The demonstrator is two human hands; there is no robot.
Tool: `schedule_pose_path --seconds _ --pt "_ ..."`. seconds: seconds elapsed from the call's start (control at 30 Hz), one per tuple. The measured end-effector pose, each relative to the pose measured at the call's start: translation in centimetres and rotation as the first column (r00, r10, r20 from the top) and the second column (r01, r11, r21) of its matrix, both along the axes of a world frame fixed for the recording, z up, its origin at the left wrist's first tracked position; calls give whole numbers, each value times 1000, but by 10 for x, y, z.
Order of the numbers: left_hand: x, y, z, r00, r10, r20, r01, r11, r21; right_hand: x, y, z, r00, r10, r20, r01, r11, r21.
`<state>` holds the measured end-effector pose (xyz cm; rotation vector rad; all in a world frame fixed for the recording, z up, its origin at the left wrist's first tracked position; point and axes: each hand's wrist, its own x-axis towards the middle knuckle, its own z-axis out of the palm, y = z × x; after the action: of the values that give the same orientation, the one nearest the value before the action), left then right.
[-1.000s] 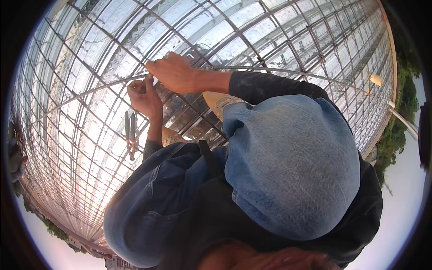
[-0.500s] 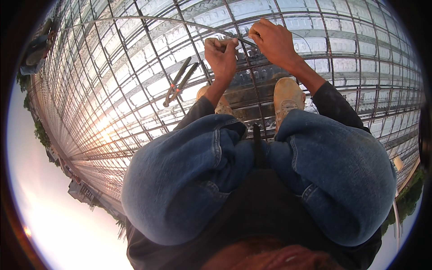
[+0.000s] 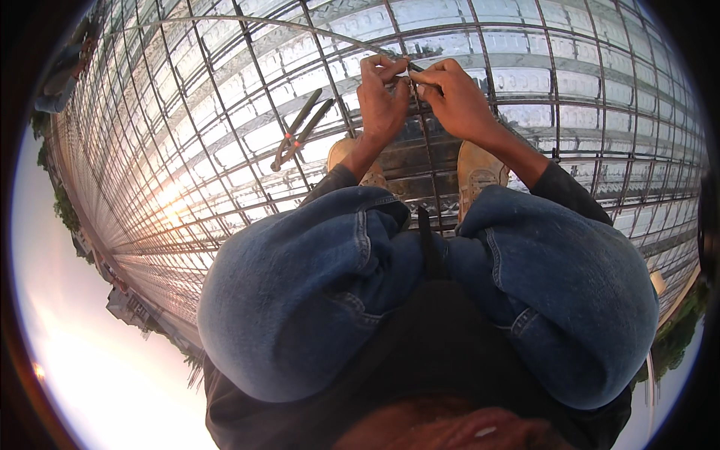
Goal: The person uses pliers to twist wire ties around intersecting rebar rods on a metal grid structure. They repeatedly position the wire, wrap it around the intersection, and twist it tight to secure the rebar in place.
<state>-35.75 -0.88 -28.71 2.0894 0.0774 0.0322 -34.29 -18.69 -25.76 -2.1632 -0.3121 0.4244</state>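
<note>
My left hand point(image 3: 383, 103) and my right hand point(image 3: 459, 96) meet over a crossing of the steel rebar mesh point(image 3: 328, 73). The fingers of both are pinched together there. What lies between the fingertips is too small to make out. A long, thin grey tube or cable point(image 3: 289, 25) curves in from the far left and ends at my hands, along the bars. To the left of my left hand, end-cutting pincers point(image 3: 301, 129) with dark green handles rest on the mesh, touched by neither hand.
Below the mesh lies shiny ribbed metal decking point(image 3: 615, 86). My tan boots point(image 3: 481, 174) stand under my bent knees. At the far left edge another person point(image 3: 61, 79) is partly in view. Buildings and trees line the mesh's left border.
My hands have come closer together, the right one moving left and nearer, the left one slightly right. A thin wire arc beside my right hand no longer shows. The pincers stay put.
</note>
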Motion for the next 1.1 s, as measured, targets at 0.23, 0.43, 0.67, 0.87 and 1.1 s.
schedule_pose_path --seconds 0.23,0.43,0.67,0.87,1.1 --pt "12 15 -12 953 -267 143 267 963 19 3 14 12 979 72 -193 -75 997 -9" --pt "11 21 -22 950 -262 167 254 965 71 34 2 40 945 124 -303 -96 990 107" --pt "9 15 -27 971 -162 179 155 987 51 89 -19 -1 976 154 -154 -151 988 31" --pt "6 11 -19 984 -76 160 70 997 45 108 -9 -28 916 343 -209 -345 938 27" --pt "7 5 -8 998 55 21 -54 996 -68 124 -2 -29 882 421 -212 -436 900 -27"
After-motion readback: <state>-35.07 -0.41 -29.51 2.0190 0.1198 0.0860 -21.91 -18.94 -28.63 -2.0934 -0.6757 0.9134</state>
